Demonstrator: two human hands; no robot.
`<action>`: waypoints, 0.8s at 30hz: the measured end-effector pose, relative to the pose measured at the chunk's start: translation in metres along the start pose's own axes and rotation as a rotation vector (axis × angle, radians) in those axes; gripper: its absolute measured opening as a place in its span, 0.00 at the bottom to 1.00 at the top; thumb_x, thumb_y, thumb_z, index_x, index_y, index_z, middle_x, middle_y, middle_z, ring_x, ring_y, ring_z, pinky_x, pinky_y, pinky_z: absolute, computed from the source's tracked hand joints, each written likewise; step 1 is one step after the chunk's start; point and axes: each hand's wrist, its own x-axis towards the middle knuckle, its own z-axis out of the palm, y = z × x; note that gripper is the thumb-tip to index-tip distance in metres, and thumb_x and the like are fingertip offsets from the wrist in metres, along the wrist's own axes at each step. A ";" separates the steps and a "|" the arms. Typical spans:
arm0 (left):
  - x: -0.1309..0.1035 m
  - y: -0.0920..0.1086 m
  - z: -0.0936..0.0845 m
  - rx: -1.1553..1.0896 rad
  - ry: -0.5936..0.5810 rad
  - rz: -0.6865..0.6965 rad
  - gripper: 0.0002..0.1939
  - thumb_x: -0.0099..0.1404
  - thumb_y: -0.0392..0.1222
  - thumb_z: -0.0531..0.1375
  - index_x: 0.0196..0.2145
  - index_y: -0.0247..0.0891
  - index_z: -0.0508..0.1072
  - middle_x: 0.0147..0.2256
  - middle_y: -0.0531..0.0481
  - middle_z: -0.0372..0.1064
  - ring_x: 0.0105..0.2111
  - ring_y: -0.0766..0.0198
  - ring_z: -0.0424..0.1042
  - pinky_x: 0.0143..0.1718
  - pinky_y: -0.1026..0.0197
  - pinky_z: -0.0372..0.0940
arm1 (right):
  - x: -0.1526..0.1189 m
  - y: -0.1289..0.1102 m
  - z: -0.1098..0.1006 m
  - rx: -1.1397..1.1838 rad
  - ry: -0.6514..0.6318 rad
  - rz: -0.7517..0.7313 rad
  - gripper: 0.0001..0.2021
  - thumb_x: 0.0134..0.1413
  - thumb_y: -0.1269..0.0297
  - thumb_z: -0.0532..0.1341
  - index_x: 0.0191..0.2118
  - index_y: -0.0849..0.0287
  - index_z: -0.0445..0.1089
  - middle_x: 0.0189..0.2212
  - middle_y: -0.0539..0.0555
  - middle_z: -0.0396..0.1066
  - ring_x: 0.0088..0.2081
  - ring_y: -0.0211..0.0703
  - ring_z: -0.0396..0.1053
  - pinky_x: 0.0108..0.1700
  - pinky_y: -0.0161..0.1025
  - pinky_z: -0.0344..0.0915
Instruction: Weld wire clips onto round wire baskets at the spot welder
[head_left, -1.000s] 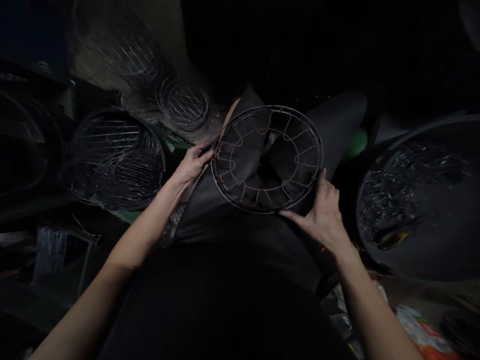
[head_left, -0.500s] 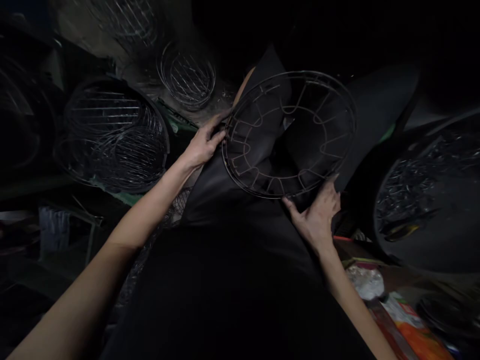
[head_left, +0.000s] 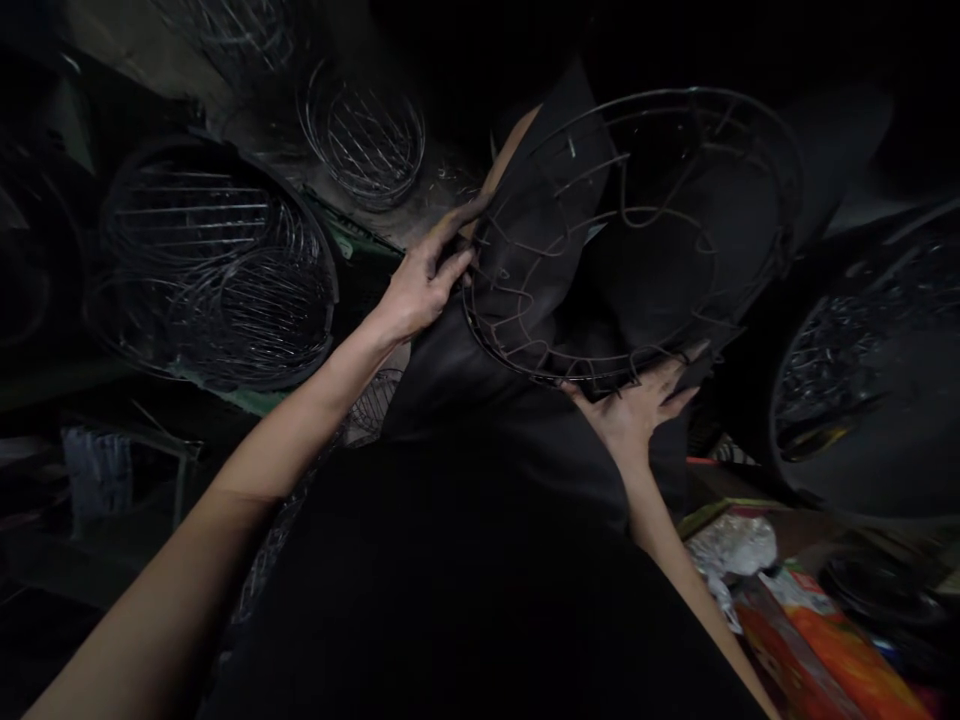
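A round wire frame (head_left: pixel 517 368) with looped wires along its ring is held up in front of me, tilted. At its left rim my left hand (head_left: pixel 427 280) is closed, with the fingers partly behind the wire. My right hand (head_left: pixel 637 405) supports the lower right rim, thumb at the near edge and the other fingers reaching under the loops. Dark sheet-like material (head_left: pixel 559 200) shows behind the frame and through its loops.
To the left stands a round container (head_left: pixel 330 250) filled with wire pieces. Another wire bundle (head_left: pixel 366 140) lies beyond it. On the right are a large dark basin (head_left: pixel 900 430) with small metal pieces, a crumpled clear plastic bag (head_left: pixel 735 545) and an orange package (head_left: pixel 840 650).
The wire frame has shifted to the right and tipped, its far right side now higher. Both hands have stayed on it, the right one turning further beneath the rim.
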 end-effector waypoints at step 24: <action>0.011 0.062 0.031 -0.699 0.207 -0.265 0.19 0.53 0.48 0.66 0.36 0.35 0.64 0.21 0.55 0.69 0.12 0.74 0.60 0.11 0.73 0.54 | 0.106 0.017 -0.110 0.847 -0.077 -0.018 0.28 0.47 0.41 0.59 0.43 0.62 0.73 0.44 0.59 0.73 0.48 0.52 0.69 0.53 0.49 0.62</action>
